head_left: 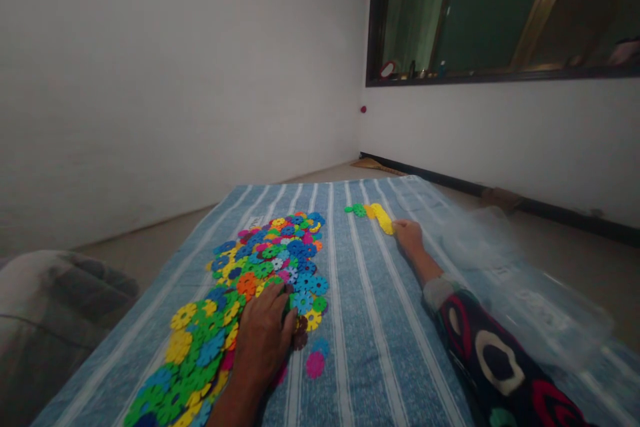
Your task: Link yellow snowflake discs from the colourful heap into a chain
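My left hand (265,333) lies palm down on a long heap of colourful flower-shaped plastic discs (295,250). Its thumb stands apart and its fingers reach forward over the pieces; whatever is under the palm is hidden. Farther off to the right, my right hand (409,237) has its fingertips pinched at the near end of a run of yellow discs (383,219). Green discs (358,210) and an orange one continue that row to the left. A magenta disc (315,365) lies alone beside my left hand, with a blue one by it.
Blue striped cloth (345,320) covers the surface under the discs. A clear plastic container (545,313) lies along its right side. Pale grey fabric (45,307) bulges at the left edge. White walls and a dark-framed window (490,13) stand behind.
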Available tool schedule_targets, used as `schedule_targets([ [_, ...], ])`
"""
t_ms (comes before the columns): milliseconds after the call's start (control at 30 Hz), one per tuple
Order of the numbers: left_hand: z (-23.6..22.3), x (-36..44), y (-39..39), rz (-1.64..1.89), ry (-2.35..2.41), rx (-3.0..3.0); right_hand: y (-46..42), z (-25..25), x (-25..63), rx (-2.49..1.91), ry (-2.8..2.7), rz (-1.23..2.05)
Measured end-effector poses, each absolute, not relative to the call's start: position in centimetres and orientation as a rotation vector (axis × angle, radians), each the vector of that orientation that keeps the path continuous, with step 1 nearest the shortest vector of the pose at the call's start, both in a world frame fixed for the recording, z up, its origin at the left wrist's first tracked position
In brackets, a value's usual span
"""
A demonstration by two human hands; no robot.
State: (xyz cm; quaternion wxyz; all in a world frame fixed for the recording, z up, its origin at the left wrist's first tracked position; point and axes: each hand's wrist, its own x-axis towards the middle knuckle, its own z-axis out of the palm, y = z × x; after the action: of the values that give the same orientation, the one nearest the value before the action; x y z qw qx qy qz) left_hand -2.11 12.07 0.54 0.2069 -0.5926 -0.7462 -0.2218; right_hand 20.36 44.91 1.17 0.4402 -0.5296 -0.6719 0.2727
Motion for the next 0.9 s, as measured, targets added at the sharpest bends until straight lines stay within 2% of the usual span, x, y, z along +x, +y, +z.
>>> schedule_targets([
  [633, 0.4, -2.1, 11.8, -0.622, -1.985, -1.666, 43.8, 0.5, 19.1, -1.742, -2.153, 0.185],
  [900, 0.4, -2.1, 11.8, -0.616, -1.991, -1.678, 43.4, 1.0, 18.8, -1.755, -2.173, 0.140],
])
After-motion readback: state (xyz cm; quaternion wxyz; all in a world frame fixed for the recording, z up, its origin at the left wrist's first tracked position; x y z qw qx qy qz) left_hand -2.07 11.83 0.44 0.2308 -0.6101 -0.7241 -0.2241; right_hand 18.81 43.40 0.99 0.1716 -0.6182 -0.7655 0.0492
